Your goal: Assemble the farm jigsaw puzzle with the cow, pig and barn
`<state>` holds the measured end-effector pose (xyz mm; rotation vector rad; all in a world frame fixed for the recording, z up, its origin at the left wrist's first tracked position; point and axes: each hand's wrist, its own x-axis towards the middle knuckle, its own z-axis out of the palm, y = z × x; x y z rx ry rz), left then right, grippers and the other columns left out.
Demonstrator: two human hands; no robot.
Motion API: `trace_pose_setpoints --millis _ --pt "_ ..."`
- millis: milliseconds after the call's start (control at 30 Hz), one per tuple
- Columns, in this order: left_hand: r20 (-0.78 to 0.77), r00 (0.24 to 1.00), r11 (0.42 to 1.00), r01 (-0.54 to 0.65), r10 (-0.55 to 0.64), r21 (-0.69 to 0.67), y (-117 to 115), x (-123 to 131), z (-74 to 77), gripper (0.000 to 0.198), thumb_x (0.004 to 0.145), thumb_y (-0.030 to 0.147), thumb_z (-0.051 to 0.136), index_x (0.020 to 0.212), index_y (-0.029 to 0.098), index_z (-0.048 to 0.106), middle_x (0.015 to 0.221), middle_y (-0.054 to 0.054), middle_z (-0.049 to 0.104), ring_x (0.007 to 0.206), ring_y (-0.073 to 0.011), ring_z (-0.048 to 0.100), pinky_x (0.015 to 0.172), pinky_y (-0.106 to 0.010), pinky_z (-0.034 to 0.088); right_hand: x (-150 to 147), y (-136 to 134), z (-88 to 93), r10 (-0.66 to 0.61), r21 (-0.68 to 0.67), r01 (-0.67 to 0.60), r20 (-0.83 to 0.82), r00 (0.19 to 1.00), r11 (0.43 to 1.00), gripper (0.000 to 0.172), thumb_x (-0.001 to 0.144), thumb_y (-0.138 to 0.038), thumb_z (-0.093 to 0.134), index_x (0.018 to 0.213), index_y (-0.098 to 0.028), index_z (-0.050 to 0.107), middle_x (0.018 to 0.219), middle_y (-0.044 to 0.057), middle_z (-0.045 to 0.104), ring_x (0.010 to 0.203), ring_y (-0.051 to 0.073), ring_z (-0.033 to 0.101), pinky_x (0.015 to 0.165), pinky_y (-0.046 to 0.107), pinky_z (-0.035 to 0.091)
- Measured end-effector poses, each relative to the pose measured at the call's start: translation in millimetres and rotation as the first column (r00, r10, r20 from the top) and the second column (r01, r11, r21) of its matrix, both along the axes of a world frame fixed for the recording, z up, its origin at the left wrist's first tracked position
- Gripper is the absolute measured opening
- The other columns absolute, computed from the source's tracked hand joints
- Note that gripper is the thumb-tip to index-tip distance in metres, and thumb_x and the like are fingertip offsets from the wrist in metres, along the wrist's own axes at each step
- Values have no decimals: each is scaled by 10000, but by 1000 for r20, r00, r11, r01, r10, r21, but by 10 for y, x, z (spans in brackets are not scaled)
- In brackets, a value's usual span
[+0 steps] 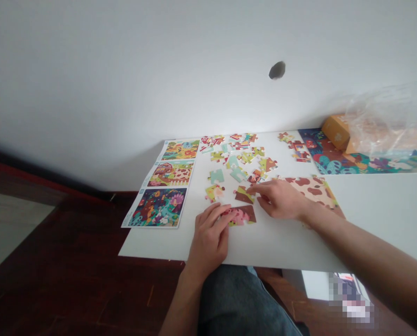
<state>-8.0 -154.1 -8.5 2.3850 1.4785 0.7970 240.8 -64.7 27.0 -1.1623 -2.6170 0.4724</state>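
White table [159, 245]: two hands [210, 233] [281, 198], perhaps twenty-odd puzzle pieces [216, 176]

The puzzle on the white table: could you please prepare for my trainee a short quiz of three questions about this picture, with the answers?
1. True or false: the left hand is on the orange box.
2. How many pictures does the printed sheet at the table's left end show? A) two B) three C) five
3. Fill in: the index finger of the ____ hand is at the green-and-brown puzzle piece.

Key:
1. False; the left hand is at the pink puzzle section.
2. B
3. right; the right hand is pointing.
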Motion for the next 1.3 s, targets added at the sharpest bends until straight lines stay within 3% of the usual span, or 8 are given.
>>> trace_pose_setpoints --millis 133,267,433,567,700,800,1067,1300 --pt "-96 995 999 17 -21 -37 -122 72 99 398 925 230 537 1309 291 622 1200 -94 618 1112 -266 558 919 -438 412 -4 26 -50 -33 -9 33 -6 999 999 468 805 -136 463 1212 -206 682 956 65 757 799 208 679 741 304 446" --pt "-98 995 996 15 -23 -86 -260 120 156 385 965 203 473 1317 269 615 1025 -83 639 965 -230 582 833 -402 407 -22 8 -40 -55 3 56 -56 997 998 420 790 -139 472 1133 -181 711 897 69 753 765 197 667 738 291 454" --pt "-104 987 991 116 -122 -61 -165 8 150 478 948 91 395 1365 252 565 1381 -79 570 1245 -266 475 977 -445 376 -42 3 -66 -28 5 29 -106 994 1000 389 759 -134 497 1067 -175 730 744 50 715 638 167 617 672 275 441" --pt "-192 966 980 152 -175 -130 -102 -114 141 440 957 151 469 1373 261 560 1424 -58 546 1266 -285 430 1025 -467 379 -33 25 -85 -39 11 41 -130 991 999 391 738 -127 504 1046 -175 740 733 49 712 639 169 616 668 277 442" --pt "-248 965 991 58 -87 -125 -200 -153 140 381 943 277 580 1321 251 615 1305 -109 573 1162 -303 470 949 -470 440 -36 28 -74 -40 13 42 -130 991 999 395 731 -122 501 1041 -176 740 730 46 714 646 171 621 670 276 442" --pt "-291 957 996 -12 -14 -89 -286 -113 114 359 957 237 538 1303 224 631 1173 -128 582 1098 -294 494 897 -454 465 -57 16 -86 -32 21 34 -114 993 999 380 742 -126 500 1035 -179 737 758 48 723 659 171 626 653 269 430" --pt "-422 883 976 -215 203 21 -464 220 19 412 951 355 555 1281 119 627 1037 -137 550 943 -275 510 786 -424 486 -94 35 -166 -108 49 107 32 994 993 374 895 -296 506 1224 -243 675 820 52 747 738 210 678 650 290 411" --pt "-209 911 930 -324 356 172 -613 400 -97 439 937 396 583 1282 127 613 1183 -178 524 1086 -323 500 906 -501 454 -73 87 -215 -138 35 135 102 985 990 390 900 -503 543 1182 -265 671 815 55 736 743 228 680 631 299 383"
